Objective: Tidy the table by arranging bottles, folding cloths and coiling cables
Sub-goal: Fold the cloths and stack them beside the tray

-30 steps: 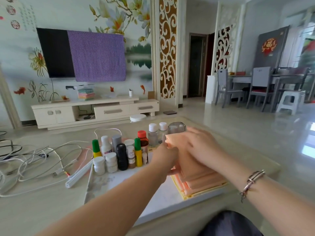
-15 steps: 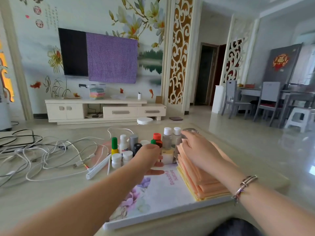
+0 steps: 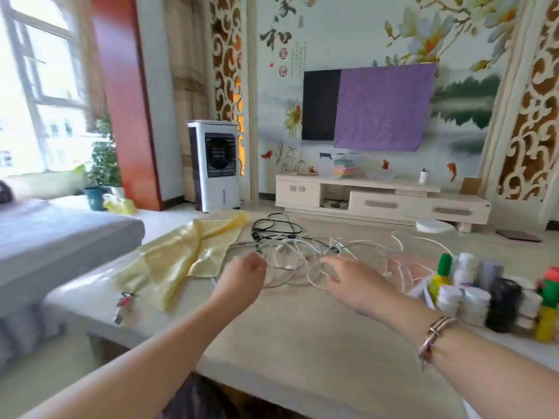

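A tangle of white cables (image 3: pixel 302 255) lies in the middle of the beige table (image 3: pixel 287 337), with a black cable (image 3: pixel 275 226) just behind it. My left hand (image 3: pixel 242 278) hovers at the tangle's left edge, fingers curled, nothing clearly held. My right hand (image 3: pixel 352 281) reaches over the tangle's right side with fingers spread. A crumpled yellow cloth (image 3: pixel 184 255) lies unfolded to the left. A cluster of small bottles (image 3: pixel 490 293) stands at the right, blurred.
A set of keys (image 3: pixel 122 303) lies near the table's left front edge. A grey sofa (image 3: pixel 54 237) stands to the left, with an air cooler (image 3: pixel 216 164) and a TV cabinet (image 3: pixel 381 198) behind the table.
The view has swung left, away from the stacked orange cloths. Both hands left the stack and bottles and now reach over the white cable tangle.
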The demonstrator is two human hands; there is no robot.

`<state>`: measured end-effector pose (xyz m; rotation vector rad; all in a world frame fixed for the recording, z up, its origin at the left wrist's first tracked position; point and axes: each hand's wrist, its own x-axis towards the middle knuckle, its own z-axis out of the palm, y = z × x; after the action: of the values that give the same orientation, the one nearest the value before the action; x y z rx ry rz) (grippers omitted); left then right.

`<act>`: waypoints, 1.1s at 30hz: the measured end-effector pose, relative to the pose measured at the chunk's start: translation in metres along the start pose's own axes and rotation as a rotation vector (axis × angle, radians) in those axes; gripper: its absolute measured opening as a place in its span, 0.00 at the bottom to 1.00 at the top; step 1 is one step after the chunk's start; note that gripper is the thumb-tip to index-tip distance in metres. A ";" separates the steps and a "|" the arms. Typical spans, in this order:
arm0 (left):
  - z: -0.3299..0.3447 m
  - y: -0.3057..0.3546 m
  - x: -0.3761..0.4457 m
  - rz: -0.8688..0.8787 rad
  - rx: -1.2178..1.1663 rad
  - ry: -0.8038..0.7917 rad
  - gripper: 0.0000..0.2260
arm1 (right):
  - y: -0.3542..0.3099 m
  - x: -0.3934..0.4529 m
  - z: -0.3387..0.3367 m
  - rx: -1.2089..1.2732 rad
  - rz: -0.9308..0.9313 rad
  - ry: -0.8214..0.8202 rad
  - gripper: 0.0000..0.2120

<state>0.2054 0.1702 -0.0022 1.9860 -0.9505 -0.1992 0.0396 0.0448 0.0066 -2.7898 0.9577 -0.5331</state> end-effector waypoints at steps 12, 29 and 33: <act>-0.039 -0.115 0.062 0.002 0.612 -0.152 0.17 | -0.075 0.068 0.090 0.161 -0.169 -0.117 0.20; -0.017 0.001 0.025 0.162 -0.360 -0.224 0.09 | -0.036 0.043 0.049 0.513 -0.249 0.011 0.40; -0.003 0.026 0.006 0.232 -0.431 -0.259 0.11 | -0.020 0.030 0.022 0.439 -0.214 0.080 0.07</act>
<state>0.1965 0.1604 0.0210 1.4659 -1.1814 -0.4957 0.0808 0.0423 -0.0003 -2.4939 0.4789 -0.7809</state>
